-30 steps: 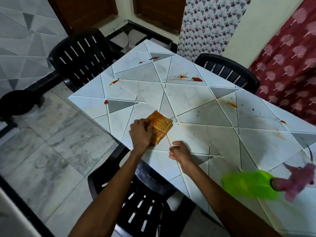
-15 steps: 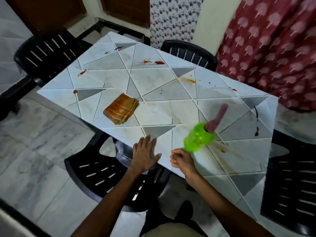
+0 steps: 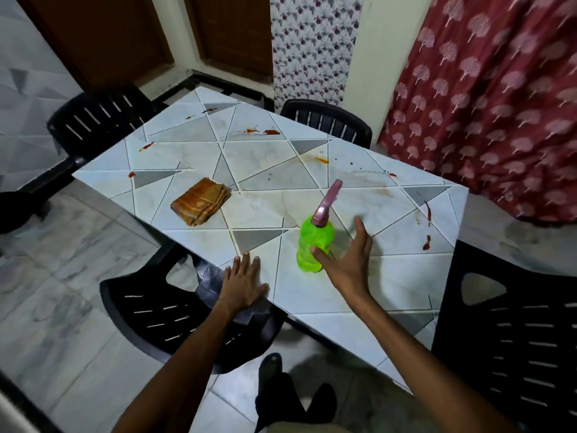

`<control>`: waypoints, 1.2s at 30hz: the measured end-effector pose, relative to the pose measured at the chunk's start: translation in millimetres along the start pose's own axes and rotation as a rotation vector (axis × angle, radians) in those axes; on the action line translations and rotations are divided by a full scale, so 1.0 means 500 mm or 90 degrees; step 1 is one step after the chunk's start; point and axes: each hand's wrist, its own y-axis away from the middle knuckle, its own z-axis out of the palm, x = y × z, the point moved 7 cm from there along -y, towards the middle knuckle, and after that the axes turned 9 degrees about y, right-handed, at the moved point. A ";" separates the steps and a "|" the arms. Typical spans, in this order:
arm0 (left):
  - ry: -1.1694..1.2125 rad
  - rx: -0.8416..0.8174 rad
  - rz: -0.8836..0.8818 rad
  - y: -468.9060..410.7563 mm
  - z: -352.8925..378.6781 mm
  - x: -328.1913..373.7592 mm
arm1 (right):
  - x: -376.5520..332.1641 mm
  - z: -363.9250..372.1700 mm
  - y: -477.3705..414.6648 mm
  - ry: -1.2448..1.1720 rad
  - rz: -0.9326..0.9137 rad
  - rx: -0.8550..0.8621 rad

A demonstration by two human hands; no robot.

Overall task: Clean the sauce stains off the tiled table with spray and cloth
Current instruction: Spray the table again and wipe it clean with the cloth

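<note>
Right fingers (image 3: 361, 228): straight and spread, holding nothing; the thumb overlaps the bottle's lower side, but contact cannot be told.
Right hand (image 3: 346, 265): open, just right of the bottle (image 3: 314, 245), palm turned toward it.
Left fingers (image 3: 246, 260): straight, lying flat on the table (image 3: 390, 285) by its near edge.
Left hand (image 3: 242, 285): open, resting palm down, gripping nothing.
Bottle: green with a pink sprayer (image 3: 326, 204), standing on the near half of the table, not yet lifted.
Cloth (image 3: 201, 209): folded, lying on the left part of the table, well apart from both hands.
Stains: red streaks at the far corner (image 3: 271, 131), mid-table (image 3: 321, 160), the left edge (image 3: 146, 146) and the right edge (image 3: 427, 210); faint brownish smears show near the middle.
Done: judging by the wet red marks everywhere, little or nothing is cleaned; tools are only laid out.
Left: grasping the bottle, spraying each stain, then wiping with the cloth across the whole top, so nearly the entire job.
</note>
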 end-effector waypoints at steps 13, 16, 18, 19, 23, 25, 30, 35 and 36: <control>0.291 0.177 -0.005 -0.014 -0.068 0.087 | -0.153 0.042 -0.113 0.005 -0.165 0.026; 0.341 0.185 0.042 -0.065 -0.093 0.104 | -0.145 0.039 -0.140 -0.044 -0.139 0.064; 0.349 0.187 0.058 -0.112 -0.109 0.117 | -0.134 0.031 -0.173 -0.117 -0.102 0.079; 0.338 0.176 0.067 -0.131 -0.116 0.128 | -0.126 0.025 -0.189 -0.154 -0.089 0.080; 0.263 0.113 0.166 -0.238 -0.109 0.175 | -0.093 -0.012 -0.246 -0.185 -0.030 0.094; 0.174 0.072 0.227 -0.296 -0.085 0.214 | -0.069 -0.033 -0.271 -0.180 0.000 0.104; 0.017 0.006 0.320 -0.376 -0.046 0.360 | -0.009 -0.124 -0.307 -0.163 0.066 0.132; -0.090 -0.076 0.351 -0.424 0.003 0.488 | 0.095 -0.244 -0.341 -0.067 0.161 0.184; -0.102 -0.085 0.362 -0.428 0.009 0.508 | 0.116 -0.262 -0.345 -0.066 0.179 0.187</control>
